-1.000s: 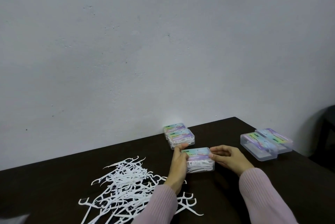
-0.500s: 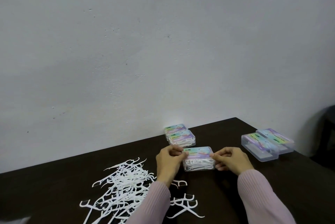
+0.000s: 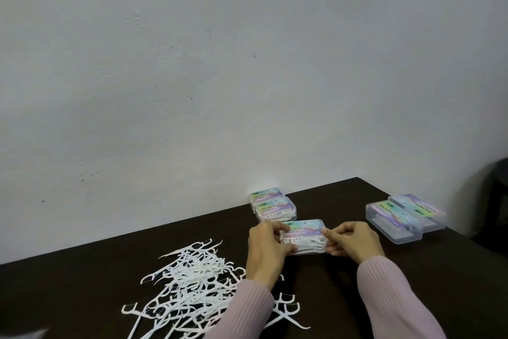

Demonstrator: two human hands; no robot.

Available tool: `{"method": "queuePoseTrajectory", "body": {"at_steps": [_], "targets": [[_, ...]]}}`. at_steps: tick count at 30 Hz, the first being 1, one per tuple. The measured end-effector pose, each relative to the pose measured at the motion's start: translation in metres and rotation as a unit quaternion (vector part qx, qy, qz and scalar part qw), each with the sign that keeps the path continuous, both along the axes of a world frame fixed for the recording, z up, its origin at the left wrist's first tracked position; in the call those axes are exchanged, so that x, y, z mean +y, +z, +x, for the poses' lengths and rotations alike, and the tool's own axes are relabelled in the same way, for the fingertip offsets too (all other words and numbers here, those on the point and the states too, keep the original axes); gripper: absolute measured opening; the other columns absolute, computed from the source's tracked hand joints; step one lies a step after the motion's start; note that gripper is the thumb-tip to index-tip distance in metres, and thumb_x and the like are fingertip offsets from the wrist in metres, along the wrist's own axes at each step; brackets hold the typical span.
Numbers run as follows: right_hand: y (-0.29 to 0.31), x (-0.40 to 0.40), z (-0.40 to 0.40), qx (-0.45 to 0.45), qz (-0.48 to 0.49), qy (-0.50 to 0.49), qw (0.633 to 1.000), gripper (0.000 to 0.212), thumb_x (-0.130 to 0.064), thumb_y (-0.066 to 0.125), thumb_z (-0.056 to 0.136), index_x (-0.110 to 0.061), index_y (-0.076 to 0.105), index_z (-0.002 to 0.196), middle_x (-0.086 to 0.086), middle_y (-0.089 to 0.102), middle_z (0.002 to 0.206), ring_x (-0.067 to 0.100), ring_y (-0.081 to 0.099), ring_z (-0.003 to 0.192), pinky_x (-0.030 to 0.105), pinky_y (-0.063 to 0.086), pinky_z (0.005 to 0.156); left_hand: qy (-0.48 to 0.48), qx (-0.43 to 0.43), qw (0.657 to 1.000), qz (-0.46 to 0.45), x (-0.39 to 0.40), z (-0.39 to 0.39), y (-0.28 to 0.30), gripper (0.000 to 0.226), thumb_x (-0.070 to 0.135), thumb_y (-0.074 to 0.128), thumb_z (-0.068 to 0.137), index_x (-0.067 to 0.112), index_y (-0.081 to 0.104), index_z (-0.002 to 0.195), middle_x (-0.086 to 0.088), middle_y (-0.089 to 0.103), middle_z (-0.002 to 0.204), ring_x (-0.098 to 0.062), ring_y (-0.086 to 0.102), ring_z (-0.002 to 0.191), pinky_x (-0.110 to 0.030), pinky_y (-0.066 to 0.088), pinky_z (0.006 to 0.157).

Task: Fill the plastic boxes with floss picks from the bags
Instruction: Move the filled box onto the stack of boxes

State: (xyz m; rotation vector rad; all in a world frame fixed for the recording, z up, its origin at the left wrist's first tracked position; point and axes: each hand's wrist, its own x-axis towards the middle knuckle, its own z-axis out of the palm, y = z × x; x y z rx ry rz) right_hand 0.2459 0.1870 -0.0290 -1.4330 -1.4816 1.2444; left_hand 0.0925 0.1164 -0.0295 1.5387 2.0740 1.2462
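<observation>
On the dark table (image 3: 357, 270) a loose heap of floss picks (image 3: 189, 281) remained; two boxes by the wall (image 3: 273, 205) looked filled, two right-hand boxes (image 3: 404, 217) empty; left hand (image 3: 265, 246) and right hand (image 3: 354, 241) gripped a filled box (image 3: 303, 235) between them

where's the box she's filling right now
In the head view, the filled box sits centre-right on the dark table, gripped between the left hand and right hand, just in front of two stacked filled boxes.

A plain room, perhaps in a home, used as a makeshift packing spot: a dark brown wooden table (image 3: 357, 297) stands against a bare, scuffed whitish plaster wall (image 3: 247, 64), and right of the table is a dark round stool (image 3: 499, 190).
</observation>
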Motion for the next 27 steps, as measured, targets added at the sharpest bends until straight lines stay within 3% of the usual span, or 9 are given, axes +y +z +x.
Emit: {"method": "queuePoseTrajectory", "body": {"at_steps": [6, 8, 10, 12, 17, 20, 27], "targets": [[-0.001, -0.001, 0.002, -0.002, 0.001, 0.006, 1.0, 0.012, -0.015, 0.068, 0.08, -0.012, 0.06, 0.088, 0.008, 0.065, 0.088, 0.016, 0.064, 0.077, 0.023, 0.053, 0.064, -0.017, 0.015, 0.999, 0.034, -0.002, -0.002, -0.005, 0.032, 0.016, 0.072, 0.081, 0.018, 0.067, 0.113, 0.003, 0.066, 0.105, -0.001, 0.06, 0.088, -0.018, 0.052, 0.084], [-0.001, -0.001, 0.002, -0.017, 0.013, 0.007, 1.0, 0.008, -0.016, 0.067, 0.081, -0.016, 0.06, 0.085, 0.003, 0.062, 0.087, 0.014, 0.061, 0.082, 0.028, 0.053, 0.075, -0.028, 0.027, 0.999, 0.036, -0.003, -0.002, -0.006, 0.031, 0.015, 0.067, 0.086, 0.017, 0.066, 0.116, 0.001, 0.066, 0.113, -0.002, 0.061, 0.094, -0.016, 0.05, 0.087], [0.0, -0.002, 0.003, -0.027, 0.015, 0.006, 1.0, 0.008, -0.016, 0.067, 0.081, -0.018, 0.06, 0.083, 0.0, 0.059, 0.085, 0.012, 0.058, 0.084, 0.034, 0.051, 0.087, -0.039, 0.084, 0.995, 0.035, -0.005, -0.002, -0.005, 0.032, 0.016, 0.062, 0.09, 0.016, 0.062, 0.122, -0.001, 0.062, 0.124, -0.006, 0.058, 0.108, -0.015, 0.044, 0.096], [0.002, -0.003, 0.003, -0.025, 0.008, 0.004, 1.0, 0.008, -0.014, 0.067, 0.081, -0.018, 0.06, 0.081, 0.001, 0.06, 0.087, 0.012, 0.058, 0.083, 0.035, 0.05, 0.089, -0.059, 0.175, 0.982, 0.037, -0.008, -0.001, -0.003, 0.034, 0.019, 0.055, 0.094, 0.015, 0.056, 0.129, -0.001, 0.058, 0.13, -0.009, 0.053, 0.118, -0.014, 0.037, 0.098], [0.003, -0.005, 0.0, -0.047, 0.032, 0.005, 0.998, 0.016, -0.012, 0.066, 0.082, -0.012, 0.063, 0.098, 0.005, 0.062, 0.098, 0.014, 0.057, 0.091, 0.035, 0.049, 0.092, -0.098, 0.315, 0.944, 0.01, -0.014, -0.001, 0.003, 0.036, 0.023, 0.04, 0.101, 0.014, 0.051, 0.134, -0.008, 0.053, 0.135, -0.019, 0.049, 0.123, -0.028, 0.041, 0.103], [0.003, -0.006, -0.002, -0.057, 0.04, 0.012, 0.997, 0.024, -0.011, 0.064, 0.084, -0.01, 0.061, 0.107, 0.008, 0.062, 0.107, 0.014, 0.056, 0.093, 0.035, 0.049, 0.093, -0.102, 0.336, 0.937, 0.004, -0.014, -0.003, 0.002, 0.038, 0.026, 0.04, 0.101, 0.016, 0.046, 0.138, -0.008, 0.05, 0.138, -0.019, 0.049, 0.124, -0.028, 0.04, 0.105], [0.001, -0.005, 0.0, -0.035, 0.022, 0.013, 0.999, 0.024, -0.009, 0.064, 0.083, -0.009, 0.063, 0.107, 0.01, 0.062, 0.11, 0.015, 0.056, 0.093, 0.035, 0.048, 0.092, -0.096, 0.312, 0.945, 0.027, -0.011, -0.001, -0.001, 0.033, 0.025, 0.046, 0.099, 0.013, 0.055, 0.128, -0.005, 0.057, 0.127, -0.014, 0.053, 0.116, -0.025, 0.043, 0.1]]}}
